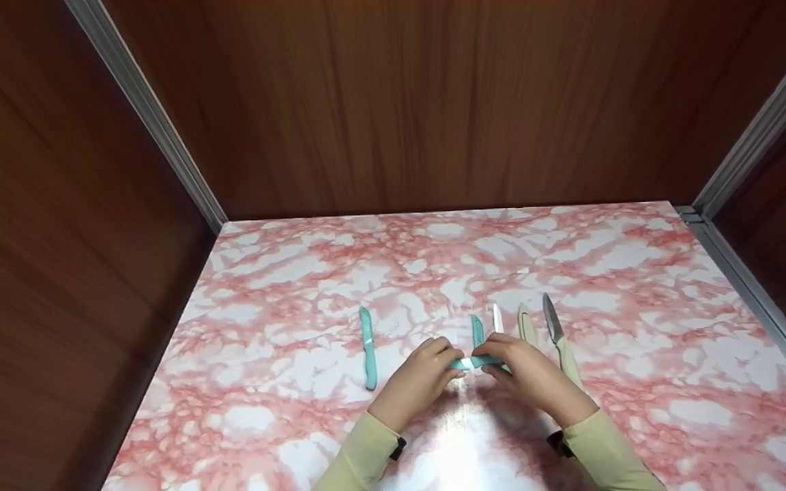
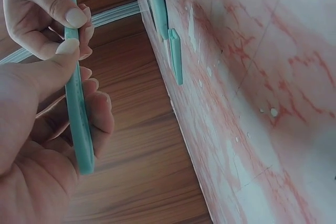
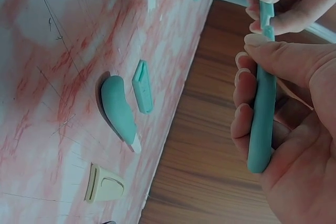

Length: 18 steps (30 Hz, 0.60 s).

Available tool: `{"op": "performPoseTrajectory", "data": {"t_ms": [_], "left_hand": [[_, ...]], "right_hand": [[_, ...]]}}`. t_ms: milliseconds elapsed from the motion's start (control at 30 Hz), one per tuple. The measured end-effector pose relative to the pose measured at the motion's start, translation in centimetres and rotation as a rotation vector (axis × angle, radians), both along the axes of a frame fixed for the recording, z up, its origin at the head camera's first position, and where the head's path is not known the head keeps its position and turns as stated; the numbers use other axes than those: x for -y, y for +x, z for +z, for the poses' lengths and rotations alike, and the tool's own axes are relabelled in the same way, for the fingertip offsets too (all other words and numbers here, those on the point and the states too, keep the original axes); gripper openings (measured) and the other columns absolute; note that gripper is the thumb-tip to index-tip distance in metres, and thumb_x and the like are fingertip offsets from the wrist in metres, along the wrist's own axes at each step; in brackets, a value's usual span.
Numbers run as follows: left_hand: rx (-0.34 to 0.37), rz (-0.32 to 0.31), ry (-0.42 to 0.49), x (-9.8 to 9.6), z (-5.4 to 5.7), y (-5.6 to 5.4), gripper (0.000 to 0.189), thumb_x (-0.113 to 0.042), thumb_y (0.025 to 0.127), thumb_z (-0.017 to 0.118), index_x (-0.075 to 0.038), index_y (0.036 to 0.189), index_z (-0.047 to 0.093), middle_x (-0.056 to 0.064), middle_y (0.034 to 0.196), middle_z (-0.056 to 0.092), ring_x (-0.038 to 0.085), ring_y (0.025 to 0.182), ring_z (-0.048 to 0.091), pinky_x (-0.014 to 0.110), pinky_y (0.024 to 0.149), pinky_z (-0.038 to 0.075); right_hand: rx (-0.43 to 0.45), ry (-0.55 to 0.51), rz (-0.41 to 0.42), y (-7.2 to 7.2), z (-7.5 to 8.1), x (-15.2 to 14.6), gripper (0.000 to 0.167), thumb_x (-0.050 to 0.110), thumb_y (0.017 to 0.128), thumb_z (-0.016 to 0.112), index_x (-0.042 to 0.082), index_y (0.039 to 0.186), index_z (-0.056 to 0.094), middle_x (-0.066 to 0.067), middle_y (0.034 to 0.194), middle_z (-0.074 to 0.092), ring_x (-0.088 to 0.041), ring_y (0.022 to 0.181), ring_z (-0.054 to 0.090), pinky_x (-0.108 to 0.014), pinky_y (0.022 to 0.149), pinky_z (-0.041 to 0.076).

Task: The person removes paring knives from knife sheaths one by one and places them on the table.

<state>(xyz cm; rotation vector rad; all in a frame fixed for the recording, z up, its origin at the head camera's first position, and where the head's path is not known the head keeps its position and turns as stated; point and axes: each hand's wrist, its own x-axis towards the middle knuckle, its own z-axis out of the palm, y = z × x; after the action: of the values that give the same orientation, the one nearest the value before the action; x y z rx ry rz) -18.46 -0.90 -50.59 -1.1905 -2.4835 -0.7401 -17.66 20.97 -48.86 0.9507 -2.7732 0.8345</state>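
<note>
Above the table, my left hand (image 1: 420, 377) grips a teal blade sheath (image 2: 79, 124), its thumb and fingers around it. My right hand (image 1: 533, 375) holds a small knife by its teal handle (image 3: 264, 103), fingers curled along its length. The two pieces line up end to end, with a short white stretch between them in the head view. Most of the blade is hidden. Just beyond the hands lie a loose teal sheath (image 1: 477, 330) and another teal-handled knife (image 3: 118, 108) with a white blade (image 1: 498, 317).
Right of these lie a cream sheath (image 1: 527, 324) and a cream-handled knife (image 1: 569, 361) with a dark blade. Toward the left rests a sheathed teal knife (image 1: 368, 351). Wood panels (image 1: 420, 102) enclose the marbled table (image 1: 263, 341) at the back and sides.
</note>
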Motion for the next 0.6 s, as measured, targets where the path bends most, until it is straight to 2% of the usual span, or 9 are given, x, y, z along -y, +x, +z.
{"op": "performPoseTrajectory", "data": {"t_ms": [400, 600], "left_hand": [[0.015, -0.005, -0.009, 0.07, -0.06, 0.01, 0.020, -0.019, 0.088, 0.068, -0.009, 0.106, 0.066, -0.001, 0.097, 0.055, 0.009, 0.088, 0.052, 0.012, 0.079, 0.043], [0.013, -0.007, 0.000, 0.10, -0.18, -0.01, 0.019, -0.021, 0.090, 0.066, -0.010, 0.105, 0.065, -0.001, 0.096, 0.054, 0.009, 0.086, 0.050, 0.011, 0.077, 0.043]], "right_hand": [[0.021, -0.003, -0.008, 0.01, -0.19, -0.17, 0.022, 0.004, 0.085, 0.071, 0.015, 0.105, 0.069, 0.009, 0.096, 0.059, -0.006, 0.087, 0.058, -0.027, 0.075, 0.052], [-0.005, -0.005, 0.006, -0.16, -0.32, -0.32, 0.022, 0.004, 0.085, 0.071, 0.012, 0.105, 0.069, 0.006, 0.097, 0.060, -0.009, 0.087, 0.059, -0.028, 0.075, 0.053]]}}
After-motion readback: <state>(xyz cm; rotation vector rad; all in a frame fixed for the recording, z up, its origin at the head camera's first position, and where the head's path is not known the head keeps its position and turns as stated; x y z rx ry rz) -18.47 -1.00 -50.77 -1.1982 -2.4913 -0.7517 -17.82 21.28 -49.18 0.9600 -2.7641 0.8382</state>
